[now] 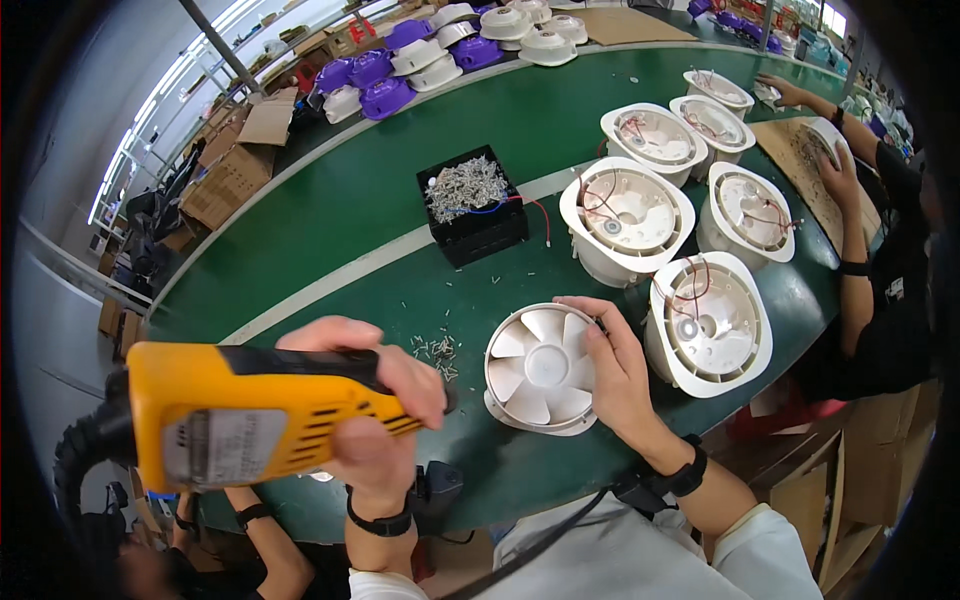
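Note:
My left hand (385, 400) is wrapped around a yellow-and-black corded power tool (265, 405), raised above the table close to my view. Its working tip is hidden behind my hand. To the right, my right hand (622, 375) grips the rim of a white round fan unit (547, 366), thumb and fingers on its right side. The fan lies on the green table with its blades facing up. Small loose screws (436, 352) are scattered between the tool and the fan.
A black box (480, 236) heaped with screws stands beyond the fan. Several white housings (712, 325) with red wires stand at right. Purple and white covers (385, 98) line the far side. A co-worker's hand (840, 175) holds a white part at far right; another person's arms show lower left.

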### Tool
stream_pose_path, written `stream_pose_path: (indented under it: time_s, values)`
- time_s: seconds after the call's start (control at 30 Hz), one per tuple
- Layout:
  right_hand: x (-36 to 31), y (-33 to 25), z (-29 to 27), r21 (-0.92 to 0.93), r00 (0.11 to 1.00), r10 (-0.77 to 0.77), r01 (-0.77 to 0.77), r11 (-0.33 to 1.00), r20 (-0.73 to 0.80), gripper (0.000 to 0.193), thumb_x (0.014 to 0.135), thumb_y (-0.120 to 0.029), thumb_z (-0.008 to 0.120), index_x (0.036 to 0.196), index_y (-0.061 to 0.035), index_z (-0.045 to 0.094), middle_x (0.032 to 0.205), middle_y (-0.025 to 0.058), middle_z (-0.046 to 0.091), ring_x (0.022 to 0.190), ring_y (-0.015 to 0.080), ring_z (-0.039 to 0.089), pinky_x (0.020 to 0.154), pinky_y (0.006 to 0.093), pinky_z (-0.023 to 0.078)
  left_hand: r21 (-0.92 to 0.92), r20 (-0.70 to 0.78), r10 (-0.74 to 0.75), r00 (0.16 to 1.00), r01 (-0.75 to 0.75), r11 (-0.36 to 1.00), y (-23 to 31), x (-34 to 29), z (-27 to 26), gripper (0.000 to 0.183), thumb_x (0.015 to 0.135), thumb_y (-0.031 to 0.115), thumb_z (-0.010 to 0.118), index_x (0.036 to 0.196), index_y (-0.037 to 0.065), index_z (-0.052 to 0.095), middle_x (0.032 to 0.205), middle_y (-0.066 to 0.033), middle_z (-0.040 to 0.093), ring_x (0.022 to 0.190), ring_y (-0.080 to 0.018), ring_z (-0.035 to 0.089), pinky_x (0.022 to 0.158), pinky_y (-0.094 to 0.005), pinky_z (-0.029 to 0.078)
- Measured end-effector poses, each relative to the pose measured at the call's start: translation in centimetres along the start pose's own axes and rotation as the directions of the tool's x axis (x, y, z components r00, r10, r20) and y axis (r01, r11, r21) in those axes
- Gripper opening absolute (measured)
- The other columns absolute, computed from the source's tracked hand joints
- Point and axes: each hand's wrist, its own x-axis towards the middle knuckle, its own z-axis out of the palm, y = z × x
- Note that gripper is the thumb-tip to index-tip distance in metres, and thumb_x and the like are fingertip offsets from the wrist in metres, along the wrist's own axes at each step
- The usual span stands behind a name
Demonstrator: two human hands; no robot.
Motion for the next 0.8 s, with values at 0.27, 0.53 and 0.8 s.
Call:
stream_pose_path:
  time_s: [0.27,0.53,0.8]
  values:
    - [-0.5,-1.1,1.1,-0.417,0.970,-0.231,0.180,0.891,-0.076,0.035,0.093,-0.006,0.045,0.127,0.0013,0.049,0.123,0.0173,0.056,0.118,0.0295,0.052,0.104,0.0388,0.036,0.190,-0.089,0.015,0.996,0.003,0.982,0.2,1.3,-1.9,0.052,0.085,0.036,0.072,0.110,-0.003,0.048,0.062,-0.0076,0.054,0.048,-0.0143,0.052,0.045,-0.0254,0.044]
    - [1.6,-6.6,5.3,-0.544,0.708,-0.306,0.694,0.472,0.637,0.017,0.073,-0.008,0.066,0.089,-0.0034,0.064,0.100,0.0120,0.061,0.101,0.0289,0.058,0.090,0.0417,0.042,0.133,-0.044,0.144,0.989,-0.137,0.982,2.1,1.9,-2.9,0.057,0.091,0.049,0.058,0.115,0.000,0.042,0.062,-0.0063,0.050,0.044,-0.0150,0.048,0.043,-0.0278,0.042]
    - [4.8,-4.4,9.2,-0.365,0.478,-0.232,0.841,0.400,0.847,0.010,0.082,-0.016,0.064,0.083,-0.0057,0.067,0.082,0.0062,0.060,0.085,0.0234,0.060,0.088,0.0344,0.043,0.119,-0.095,0.293,0.952,-0.281,0.952,4.2,1.6,-3.6,0.053,0.094,0.050,0.053,0.115,0.002,0.043,0.064,-0.0051,0.049,0.043,-0.0135,0.045,0.041,-0.0252,0.038]
